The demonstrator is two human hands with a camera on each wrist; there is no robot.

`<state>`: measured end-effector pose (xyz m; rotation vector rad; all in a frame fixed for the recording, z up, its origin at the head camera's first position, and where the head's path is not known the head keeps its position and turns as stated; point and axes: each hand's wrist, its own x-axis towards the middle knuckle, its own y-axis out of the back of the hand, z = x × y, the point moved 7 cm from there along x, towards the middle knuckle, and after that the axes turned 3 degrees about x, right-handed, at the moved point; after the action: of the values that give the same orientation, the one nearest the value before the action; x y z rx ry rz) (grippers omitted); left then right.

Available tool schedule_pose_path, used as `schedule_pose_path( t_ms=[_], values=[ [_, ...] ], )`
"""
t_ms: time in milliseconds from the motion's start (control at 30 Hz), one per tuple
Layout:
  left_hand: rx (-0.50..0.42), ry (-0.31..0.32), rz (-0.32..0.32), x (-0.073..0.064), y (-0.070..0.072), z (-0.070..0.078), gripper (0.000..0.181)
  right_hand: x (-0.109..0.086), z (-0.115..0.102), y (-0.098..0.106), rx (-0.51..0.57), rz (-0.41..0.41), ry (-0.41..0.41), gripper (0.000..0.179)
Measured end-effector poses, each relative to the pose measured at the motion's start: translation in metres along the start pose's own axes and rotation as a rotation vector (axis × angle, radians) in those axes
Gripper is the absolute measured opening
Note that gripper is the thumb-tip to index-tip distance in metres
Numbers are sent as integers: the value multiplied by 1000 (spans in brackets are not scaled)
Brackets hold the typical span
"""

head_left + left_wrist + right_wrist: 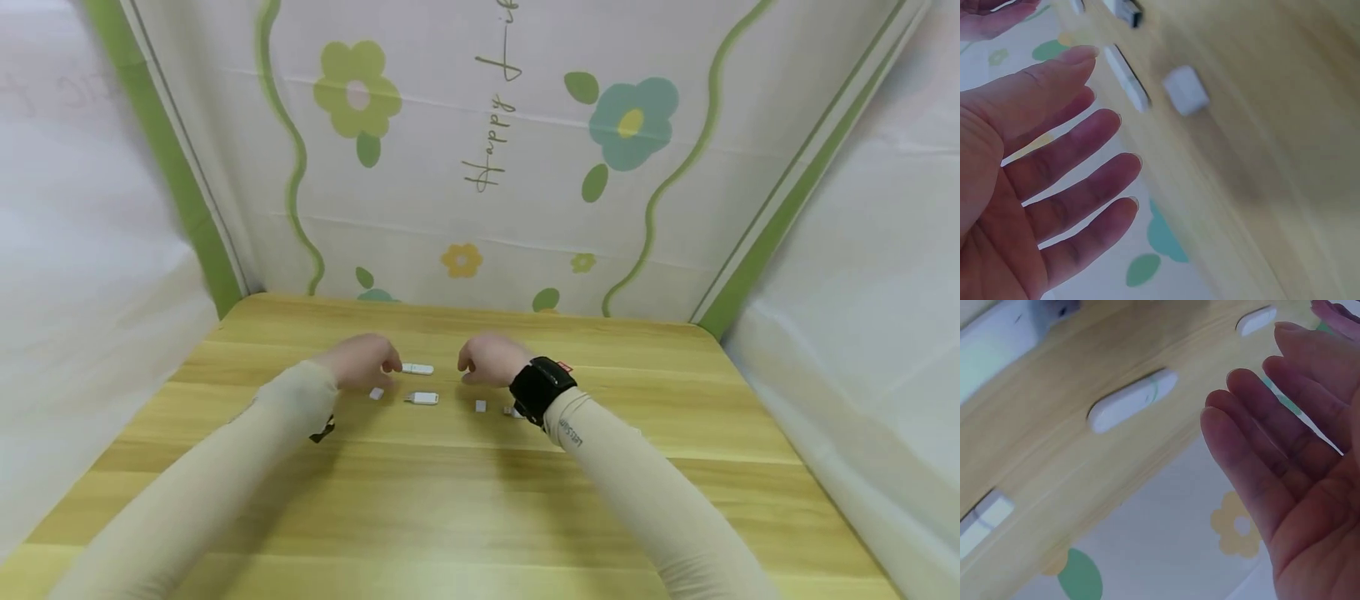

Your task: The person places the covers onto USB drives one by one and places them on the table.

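Both hands hover over the table with nothing held. My left hand [363, 362] is beside a capped white USB stick [417, 369]; in the left wrist view its fingers are spread and relaxed, near a small white cap [1186, 91]. An uncapped USB stick [424, 398] lies between the hands, its plug to the left. My right hand [491, 360] is above another loose cap [481, 406]; its fingers [1241, 453] are slightly bent in the right wrist view. A second uncapped stick [517, 412] is partly hidden under the right wrist.
The sticks lie on a wood-grain table [450, 500]. A flower-printed fabric wall [480, 217] rises at the table's back edge, with white fabric sides left and right. Several white sticks show in the right wrist view, one capped stick [1133, 401] near the table's far edge.
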<state>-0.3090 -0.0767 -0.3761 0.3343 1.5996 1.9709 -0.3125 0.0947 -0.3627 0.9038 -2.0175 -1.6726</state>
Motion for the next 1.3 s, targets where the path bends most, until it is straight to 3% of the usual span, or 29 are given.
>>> schedule_pose_path(
  t_ms=[267,400,667,933,1300],
  values=[
    [-5,6,0,-15,-11,-23,28,17,-25,-15,-11,14,72,8],
    [-6,-9,2,-18,-15,-28,28,25,-36,-19,-34,6,96,17],
    [-40,-3,-22,-20,-15,-24,22,36,-42,-30,-18,-9,64,18],
    [-42,-25,-2,-18,-17,-24,9,41,-45,-40,-42,-27,12,16],
    [27,-62,23,-12,-23,-23,5,49,-44,-51,-85,8,29,13]
  ],
)
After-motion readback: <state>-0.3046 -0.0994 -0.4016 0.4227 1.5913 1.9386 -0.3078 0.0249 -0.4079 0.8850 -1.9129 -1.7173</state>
